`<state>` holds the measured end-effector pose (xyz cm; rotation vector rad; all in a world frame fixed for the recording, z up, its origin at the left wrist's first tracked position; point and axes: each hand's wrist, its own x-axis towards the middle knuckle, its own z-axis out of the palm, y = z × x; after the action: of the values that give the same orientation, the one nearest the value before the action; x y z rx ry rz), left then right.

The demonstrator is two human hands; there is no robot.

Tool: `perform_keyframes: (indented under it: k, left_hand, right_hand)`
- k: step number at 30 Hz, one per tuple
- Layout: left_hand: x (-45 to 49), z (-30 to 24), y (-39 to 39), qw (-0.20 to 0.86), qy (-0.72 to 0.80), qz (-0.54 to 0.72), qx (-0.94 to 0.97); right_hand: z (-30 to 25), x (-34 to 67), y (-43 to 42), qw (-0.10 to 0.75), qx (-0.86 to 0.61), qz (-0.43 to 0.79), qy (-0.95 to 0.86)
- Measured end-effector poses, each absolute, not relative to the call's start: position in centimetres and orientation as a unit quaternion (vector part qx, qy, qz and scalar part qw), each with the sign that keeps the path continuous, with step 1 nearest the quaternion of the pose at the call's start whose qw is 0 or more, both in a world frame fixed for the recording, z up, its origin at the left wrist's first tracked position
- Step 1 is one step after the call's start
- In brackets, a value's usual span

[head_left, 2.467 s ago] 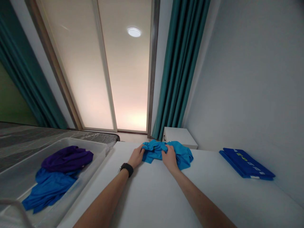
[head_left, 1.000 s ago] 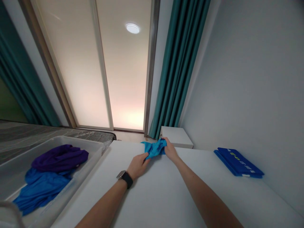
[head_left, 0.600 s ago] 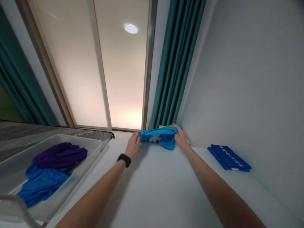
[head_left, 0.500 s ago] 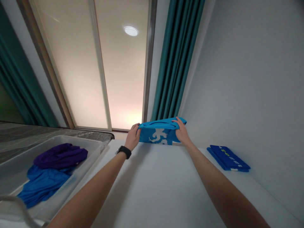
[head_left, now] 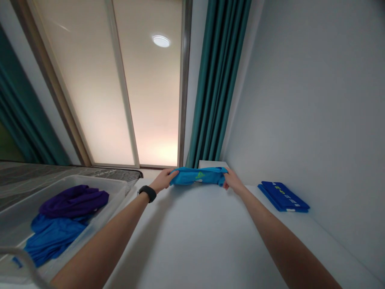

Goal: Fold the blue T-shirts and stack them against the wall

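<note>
While reaching out straight-armed | left hand [head_left: 163, 180] pinching blue T-shirt [head_left: 197, 176] edge | right hand [head_left: 233, 181] gripping opposite end

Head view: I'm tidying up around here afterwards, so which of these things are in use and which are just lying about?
In use: the light blue garment, gripped at its two ends by the left hand and the right hand.

Just lying about: the plastic tub holding a purple garment and a loose blue garment; the folded blue garment on the white table.
</note>
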<state>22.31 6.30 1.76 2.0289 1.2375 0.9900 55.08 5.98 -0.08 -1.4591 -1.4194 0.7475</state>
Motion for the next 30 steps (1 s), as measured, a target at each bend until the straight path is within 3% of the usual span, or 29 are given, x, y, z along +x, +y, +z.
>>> perform_keyframes:
  k: [7, 15, 18, 24, 30]
  left_hand:
    - [21.7, 4.4, 3.9, 0.548, 0.358, 0.285, 0.701]
    - [22.0, 1.2, 2.3, 0.657, 0.337, 0.289, 0.609]
    - [23.2, -0.7, 1.8, 0.618, 0.325, 0.277, 0.660]
    - [24.2, -4.0, 2.3, 0.389, 0.346, 0.318, 0.793]
    - [23.0, -4.5, 5.4, 0.419, 0.484, 0.371, 0.673]
  right_hand:
    - [3.2, 54.8, 2.3, 0.604, -0.452, 0.442, -0.485]
    - [1.8, 55.4, -2.8, 0.570, -0.434, 0.501, -0.486]
    - [1.5, 56.1, -3.8, 0.582, -0.426, 0.495, -0.485]
    - [1.2, 56.8, -5.5, 0.567, -0.431, 0.493, -0.500]
    - [-0.7, 56.8, -5.8, 0.503, -0.481, 0.502, -0.513]
